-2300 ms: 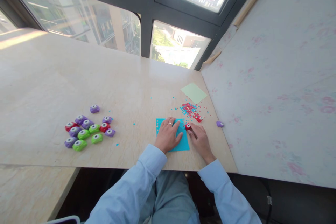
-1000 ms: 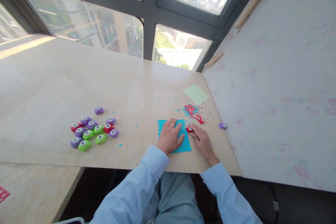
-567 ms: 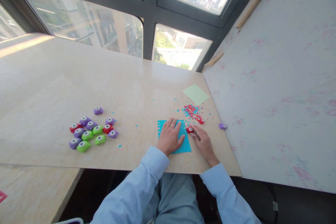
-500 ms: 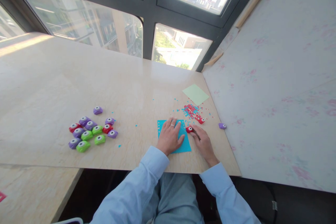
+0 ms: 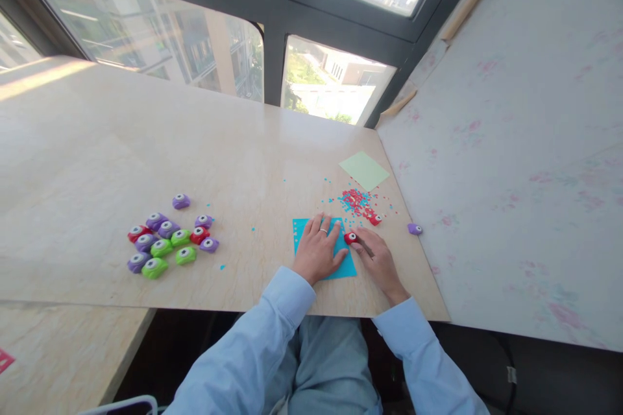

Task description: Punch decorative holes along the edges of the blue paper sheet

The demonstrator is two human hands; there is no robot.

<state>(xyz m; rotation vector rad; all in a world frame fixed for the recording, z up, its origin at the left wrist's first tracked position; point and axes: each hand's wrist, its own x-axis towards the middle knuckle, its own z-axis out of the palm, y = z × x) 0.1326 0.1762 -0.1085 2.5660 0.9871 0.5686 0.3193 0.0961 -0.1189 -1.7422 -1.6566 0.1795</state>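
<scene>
A blue sheet of paper [image 5: 347, 266] lies near the table's front edge, with small holes along its left and top edges. My left hand [image 5: 318, 249] rests flat on it, fingers spread, a ring on one finger. At the sheet's right edge, my right hand [image 5: 377, 258] grips a small red craft punch [image 5: 350, 238] between thumb and fingers. Just beyond is a heap of red and blue paper bits [image 5: 357, 201], and a second red craft punch [image 5: 375, 220] lies at its near side.
Several purple, green and red craft punches [image 5: 166, 229] are grouped at the left. A pale green sheet [image 5: 364, 170] lies behind the paper bits. One purple punch [image 5: 415, 229] sits by the flowered wall [image 5: 511, 175] on the right. Windows stand behind the table [image 5: 233, 155].
The view has shifted slightly. My right hand still grips the red punch at the sheet's right edge, its fingers slightly changed in pose. My left hand stays on the paper.
</scene>
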